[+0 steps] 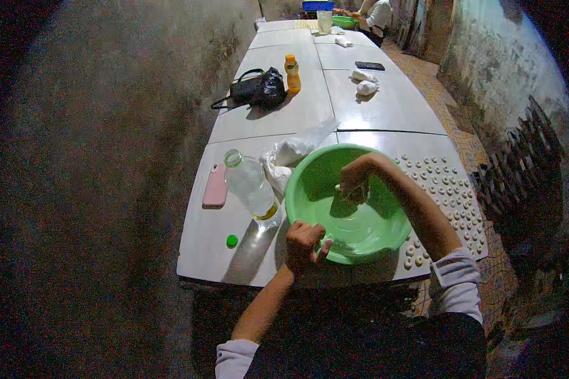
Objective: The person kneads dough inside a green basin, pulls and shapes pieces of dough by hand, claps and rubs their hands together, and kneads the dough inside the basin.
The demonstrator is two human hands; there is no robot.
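A large green basin stands at the near end of the white tiled table. My left hand is closed on the basin's near left rim. Inside the basin, above its floor, my right hand is closed round a lump of pale dough, partly hidden by the fingers. Liquid glistens on the basin floor. Many small pale dough rings lie in rows on the table to the right of the basin.
Left of the basin are a glass bottle, a pink phone, a green cap and a white bag. Farther off lie a black bag, a juice bottle and a dark phone. A person stands at the far end.
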